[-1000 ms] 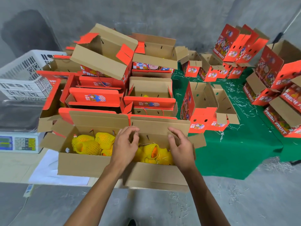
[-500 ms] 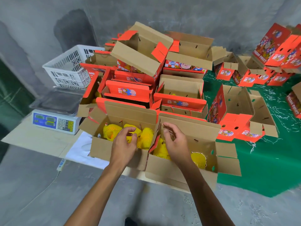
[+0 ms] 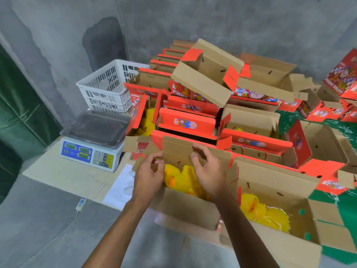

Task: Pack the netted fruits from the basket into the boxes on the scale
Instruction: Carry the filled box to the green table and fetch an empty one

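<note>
The grip of the left hand (image 3: 148, 176) is curled at the left end of an open cardboard box (image 3: 190, 210), its fingertips closed against the corner of the raised back flap; whether they pinch the flap itself or only press it cannot be told. The right hand (image 3: 209, 172) hovers over the same box with its fingers bent and spread, thumb and forefinger near the flap's inner face, holding nothing that shows.

Between and beneath the two hands lie the netted fruits (image 3: 178, 177), yellow in their foam mesh, filling the box. A second open box (image 3: 289, 248) stands just beside it on the right, touching it, with more netted yellow fruit (image 3: 264, 213) in its near corner.

Behind them, a heap of red-and-brown printed cartons (image 3: 202, 117) is stacked with flaps open, one of them at the left showing yellow fruit inside. A digital scale (image 3: 92, 146) sits on the table (image 3: 63, 176) to the left, its steel pan bare, well apart from the box under the hands. A white plastic basket (image 3: 108, 88) stands behind the scale against a grey wall. A green cloth (image 3: 345, 206) covers the surface at right.
</note>
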{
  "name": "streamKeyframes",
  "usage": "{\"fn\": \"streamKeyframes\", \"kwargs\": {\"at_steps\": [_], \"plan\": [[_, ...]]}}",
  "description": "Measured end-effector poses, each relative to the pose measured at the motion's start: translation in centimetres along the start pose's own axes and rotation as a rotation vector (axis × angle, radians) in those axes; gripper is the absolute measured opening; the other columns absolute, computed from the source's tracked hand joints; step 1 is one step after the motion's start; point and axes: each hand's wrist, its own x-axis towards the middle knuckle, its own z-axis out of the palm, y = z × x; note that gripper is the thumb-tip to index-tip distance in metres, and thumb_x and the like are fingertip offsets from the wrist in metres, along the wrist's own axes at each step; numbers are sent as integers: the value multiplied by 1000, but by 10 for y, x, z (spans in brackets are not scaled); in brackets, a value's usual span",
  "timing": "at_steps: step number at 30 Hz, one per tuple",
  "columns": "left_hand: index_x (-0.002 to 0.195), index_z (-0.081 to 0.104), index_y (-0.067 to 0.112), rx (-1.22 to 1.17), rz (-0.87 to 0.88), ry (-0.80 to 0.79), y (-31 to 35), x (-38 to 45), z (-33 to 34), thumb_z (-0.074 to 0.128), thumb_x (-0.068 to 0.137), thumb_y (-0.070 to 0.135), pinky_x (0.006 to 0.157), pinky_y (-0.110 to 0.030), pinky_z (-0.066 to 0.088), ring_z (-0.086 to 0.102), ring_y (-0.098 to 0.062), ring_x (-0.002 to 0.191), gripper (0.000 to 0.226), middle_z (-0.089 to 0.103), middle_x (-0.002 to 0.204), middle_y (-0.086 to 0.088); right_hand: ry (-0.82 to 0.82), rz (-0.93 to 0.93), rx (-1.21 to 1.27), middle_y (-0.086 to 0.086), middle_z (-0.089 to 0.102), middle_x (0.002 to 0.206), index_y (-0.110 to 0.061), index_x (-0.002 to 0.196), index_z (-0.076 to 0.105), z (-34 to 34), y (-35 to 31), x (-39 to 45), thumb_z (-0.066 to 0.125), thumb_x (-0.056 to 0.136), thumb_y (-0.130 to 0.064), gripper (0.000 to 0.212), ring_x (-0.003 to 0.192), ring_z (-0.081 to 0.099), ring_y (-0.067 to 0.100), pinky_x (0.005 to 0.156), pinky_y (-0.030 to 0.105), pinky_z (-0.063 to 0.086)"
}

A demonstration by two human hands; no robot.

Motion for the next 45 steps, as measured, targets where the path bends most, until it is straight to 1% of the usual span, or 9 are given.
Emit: {"fn": "streamKeyframes", "kwargs": {"at_steps": [3, 9, 14, 19, 26, 30, 35, 39, 45], "plan": [[116, 70, 18, -12, 28, 44, -11, 44, -31, 61, 98, 11, 87, -34, 54, 65, -17, 99, 21, 71, 110, 2, -61, 20, 20, -8, 71, 121, -21, 126, 67, 50, -19, 31, 65, 99, -14, 28, 115, 65, 5, 107, 34, 49], [118, 70, 14, -26, 54, 29, -29, 122, -73, 56, 93, 17, 90, -38, 54, 67, -22, 99, 28, 72, 108, -2, -81, -24, -82, -8, 71, 120, -18, 128, 66, 121, -51, 80, 69, 96, -18, 32, 112, 63, 2, 103, 23, 47], [116, 71, 11, -21, 83, 53, -42, 168, -72, 59, 96, 8, 90, -37, 54, 67, -21, 100, 24, 72, 110, -5, -138, 13, -204, -4, 69, 129, -18, 134, 63, 154, -58, 120, 66, 98, -20, 36, 122, 61, 12, 106, 35, 48], [117, 68, 17, -23, -50, -38, -51, 220, -59, 70, 89, 15, 81, -28, 48, 65, -17, 98, 28, 71, 107, 0, -198, 19, -450, 8, 68, 132, -15, 138, 59, 182, -47, 168, 65, 97, -35, 46, 125, 58, 30, 104, 42, 45], [131, 57, 10, 189, -109, -159, -59, 304, -34, 78, 82, 17, 102, -49, 47, 56, -32, 122, 54, 61, 129, -12, -225, 35, -769, 11, 68, 119, -13, 125, 61, 219, -35, 226, 59, 96, -47, 45, 115, 58, 31, 97, 40, 41], [123, 59, 14, 326, -114, -205, -63, 336, -19, 84, 74, 24, 93, -45, 50, 62, -36, 113, 57, 66, 119, -11, -224, 77, -793, 10, 68, 119, -12, 118, 62, 231, -34, 245, 57, 97, -41, 36, 118, 58, 32, 98, 40, 39], [138, 50, 14, 393, -129, -360, -82, 360, -17, 82, 78, 37, 101, -49, 48, 57, -36, 123, 72, 61, 131, -13, -225, 139, -881, 14, 69, 117, -10, 121, 60, 244, -37, 259, 55, 95, -25, 30, 114, 61, 35, 95, 39, 43], [136, 52, 12, 349, -127, -398, -94, 376, -24, 76, 81, 35, 100, -53, 49, 60, -36, 116, 65, 65, 123, -12, -199, 265, -893, 17, 72, 112, -10, 128, 60, 254, -39, 269, 54, 93, -17, 36, 108, 66, 41, 87, 41, 50], [136, 48, 6, 334, -147, -372, -107, 390, -39, 61, 94, 31, 92, -47, 47, 60, -41, 115, 50, 63, 128, -17, -158, 369, -918, 16, 69, 116, -10, 117, 65, 267, -44, 281, 56, 94, -14, 25, 110, 67, 39, 87, 41, 53]]}}
